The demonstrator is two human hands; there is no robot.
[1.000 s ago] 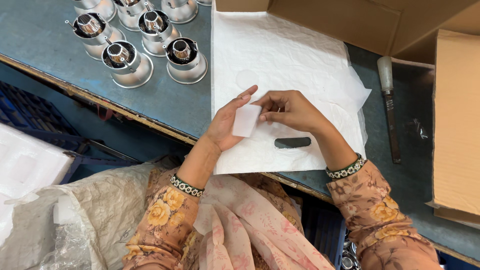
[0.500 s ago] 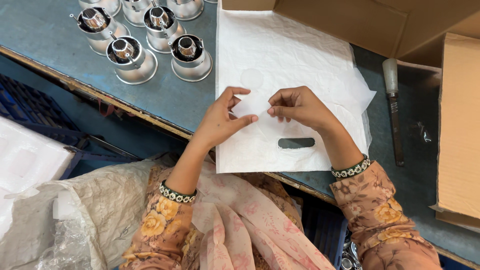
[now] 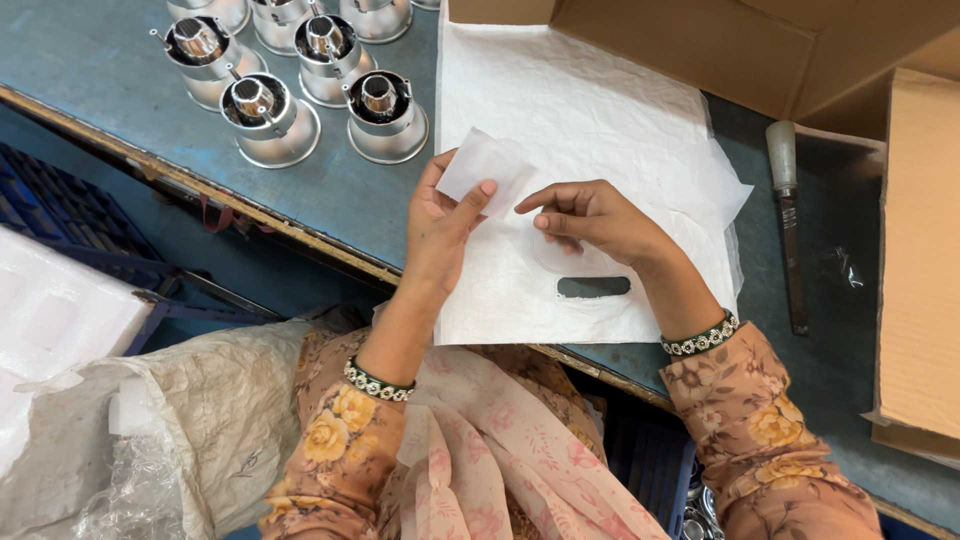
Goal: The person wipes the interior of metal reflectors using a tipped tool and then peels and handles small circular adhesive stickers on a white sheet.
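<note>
My left hand (image 3: 440, 225) pinches a small white paper piece (image 3: 482, 166) between thumb and fingers, lifted a little above the stack of white non-woven bags (image 3: 590, 130) lying on the blue-grey table (image 3: 120, 100). My right hand (image 3: 590, 215) hovers just right of the paper, fingers curled, thumb and forefinger close together with nothing in them that I can see. It is over the bag stack, above the bag's oval handle cut-out (image 3: 594, 287).
Several shiny metal lamp housings (image 3: 270, 120) stand at the table's top left. A knife with a pale handle (image 3: 787, 215) lies right of the bags. Cardboard boxes (image 3: 920, 250) sit at the back and right. A blue crate (image 3: 70, 215) and plastic sacks (image 3: 150, 430) lie below the table edge.
The left hand has taken the paper piece alone and lifted it up and left. The right hand has let go of it and sits slightly apart.
</note>
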